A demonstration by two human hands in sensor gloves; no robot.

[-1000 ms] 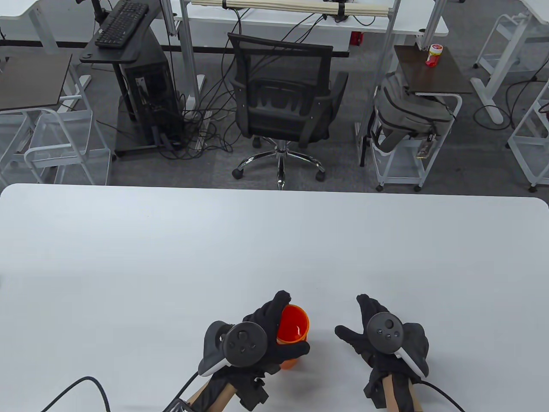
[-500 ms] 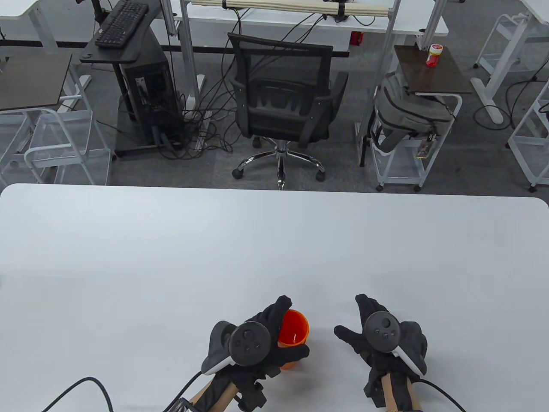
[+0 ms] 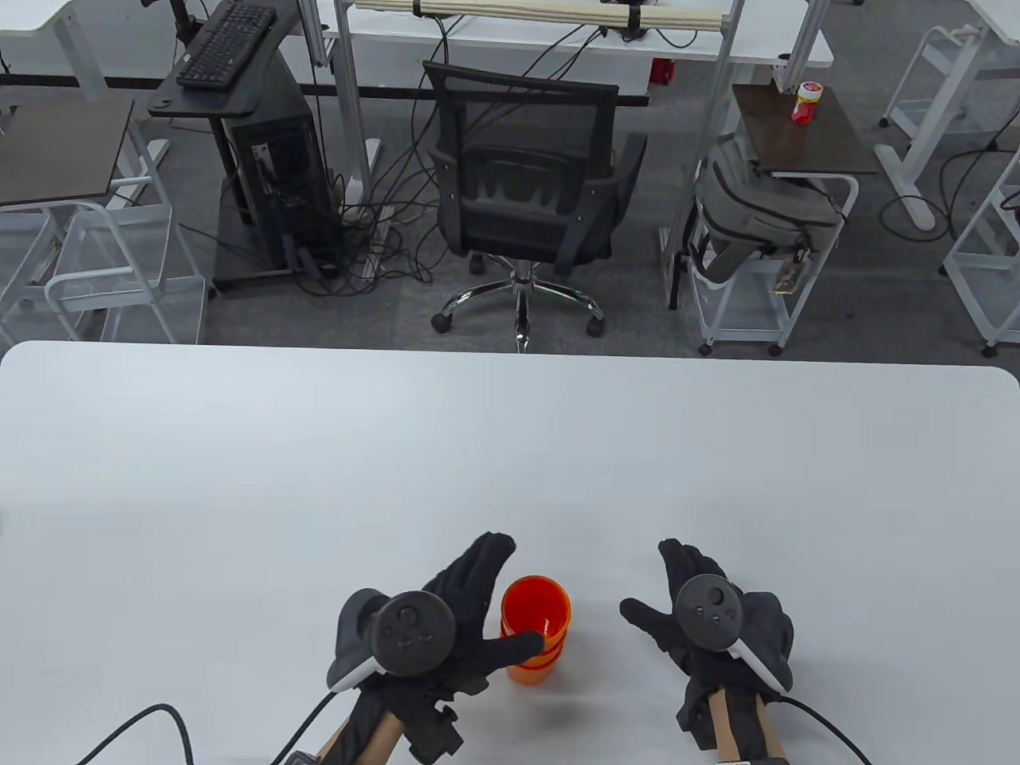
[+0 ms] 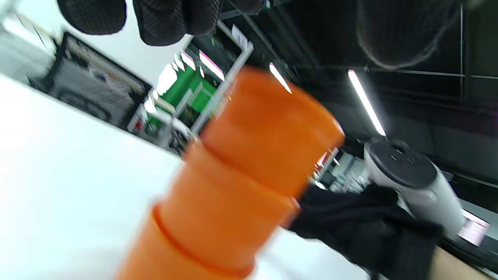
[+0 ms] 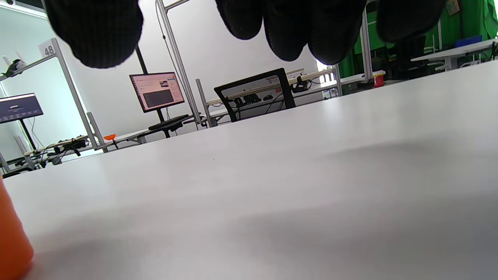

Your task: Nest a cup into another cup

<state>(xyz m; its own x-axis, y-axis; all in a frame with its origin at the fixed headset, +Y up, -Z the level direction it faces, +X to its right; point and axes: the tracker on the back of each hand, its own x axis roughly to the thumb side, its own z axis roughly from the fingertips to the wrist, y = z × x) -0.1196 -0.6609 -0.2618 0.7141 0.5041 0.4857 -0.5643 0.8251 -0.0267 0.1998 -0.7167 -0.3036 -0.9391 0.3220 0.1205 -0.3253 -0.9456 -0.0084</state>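
Observation:
A stack of nested orange cups stands upright on the white table, near the front edge. My left hand is just left of the stack, spread open. Its fingers are clear of the cups, and its thumb crosses in front of the near rim. In the left wrist view the stack fills the middle, and the fingertips hang apart from it. My right hand is open and empty to the right of the stack. A sliver of the stack shows in the right wrist view.
A black office chair stands beyond the table's far edge, with desks, carts and cables behind it. Glove cables trail off the front edge. The right hand's tracker shows behind the cups in the left wrist view.
My left hand held the orange cup; now it has opened and drawn back to the left, leaving the cups standing on the table. My right hand has barely moved.

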